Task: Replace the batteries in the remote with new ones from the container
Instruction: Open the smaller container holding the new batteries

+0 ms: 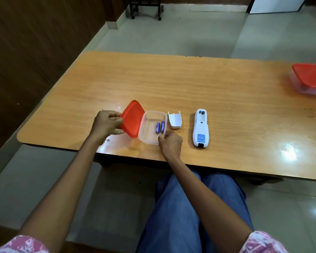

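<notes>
Pink patterned sleeves (pixel 22 243) sit closest to me, both arms reaching onto the wooden table (pixel 171 79). Left hand (pixel 107 123) grips the red lid (pixel 132 118), which stands tilted at 9 o'clock of the clear container (pixel 147 132). Right hand (pixel 170 141) pinches the container's rim at its 5 o'clock corner. I note two blue batteries (pixel 160 127) lying flat inside, side by side, long axes 12–6. At 3 o'clock of the container: white battery cover (pixel 175 119), then the white remote (pixel 201 128), back up, long axis 12–6, open bay at the 12 end, blue label near the 6 end. A second lidded container (pixel 308 79) sits at 2 o'clock, well apart.
</notes>
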